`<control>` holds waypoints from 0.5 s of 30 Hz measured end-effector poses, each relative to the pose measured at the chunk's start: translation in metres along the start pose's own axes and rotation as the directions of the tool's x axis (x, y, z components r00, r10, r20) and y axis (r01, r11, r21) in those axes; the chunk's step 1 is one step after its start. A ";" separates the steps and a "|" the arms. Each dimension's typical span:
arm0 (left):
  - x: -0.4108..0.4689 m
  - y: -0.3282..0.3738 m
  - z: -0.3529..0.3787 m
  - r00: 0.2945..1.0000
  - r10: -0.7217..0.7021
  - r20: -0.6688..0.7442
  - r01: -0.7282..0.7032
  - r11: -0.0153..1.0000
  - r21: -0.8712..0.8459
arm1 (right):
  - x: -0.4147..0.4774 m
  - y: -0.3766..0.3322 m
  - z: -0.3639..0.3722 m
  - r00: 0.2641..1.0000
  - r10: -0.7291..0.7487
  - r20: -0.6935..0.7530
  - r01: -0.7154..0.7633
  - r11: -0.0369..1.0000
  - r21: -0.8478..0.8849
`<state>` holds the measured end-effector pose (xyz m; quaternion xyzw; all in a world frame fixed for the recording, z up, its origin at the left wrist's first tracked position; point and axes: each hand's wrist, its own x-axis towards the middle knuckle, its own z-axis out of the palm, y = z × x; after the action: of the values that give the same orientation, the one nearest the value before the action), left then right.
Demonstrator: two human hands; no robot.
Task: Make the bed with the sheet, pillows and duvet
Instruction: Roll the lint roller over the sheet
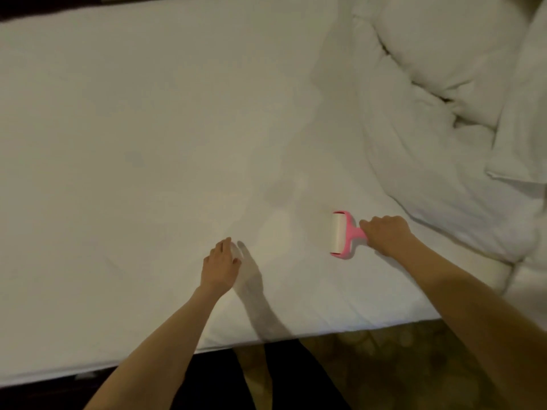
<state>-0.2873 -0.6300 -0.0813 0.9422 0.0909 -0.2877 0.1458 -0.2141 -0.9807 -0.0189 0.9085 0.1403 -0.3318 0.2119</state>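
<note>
- R hand: fingers curled round the pink handle of a lint roller, knuckles up, near the bed's front edge.
- Lint roller: white roll lies flat on the sheet, roll end pointing away from the R hand, pink frame at both ends.
- L hand: palm down, fingers loosely extended, holding nothing. It's low over the sheet, left of the roller & apart from it; can't tell if it actually touches the fabric. Its shadow falls just to its right.
- Sheet: white, spread smooth over the mattress, covers most of the view, only faint creases.
- Duvet: white, bunched in a rumpled heap on the right part of the bed, just beyond the R hand.
- Puffy white bulk at top right on the heap: pillow or more duvet, can't tell.
- White cloth w/ hemmed edge draped at far right.
- Patterned carpet below the bed edge.
</note>
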 end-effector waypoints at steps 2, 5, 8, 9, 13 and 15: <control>0.000 0.010 0.000 1.000 0.012 0.000 -0.012 1.000 0.011 | -0.008 0.013 0.008 1.000 0.017 0.010 -0.017 1.000 -0.013; -0.002 0.023 0.001 1.000 0.030 0.001 -0.030 0.999 0.017 | -0.019 0.031 0.023 0.999 0.052 0.006 -0.052 0.999 0.011; -0.005 0.035 0.002 0.999 0.054 0.005 -0.054 0.998 0.024 | -0.028 0.049 0.033 0.996 0.077 0.048 -0.081 0.993 0.086; -0.005 0.038 0.003 0.998 0.059 0.006 -0.059 0.998 0.026 | -0.030 0.056 0.034 0.995 0.079 0.062 -0.085 0.991 0.105; -0.005 0.042 0.007 0.998 0.067 0.008 -0.067 0.997 0.023 | -0.041 0.074 0.034 0.991 0.112 0.067 -0.119 0.987 0.105; -0.005 0.042 0.009 0.998 0.067 0.009 -0.067 0.998 0.013 | -0.047 0.081 0.029 0.989 0.133 0.066 -0.139 0.985 0.104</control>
<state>-0.2850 -0.6731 -0.0765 0.9444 0.0569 -0.2874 0.1494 -0.2324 -1.0705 0.0156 0.9160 0.0536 -0.3502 0.1884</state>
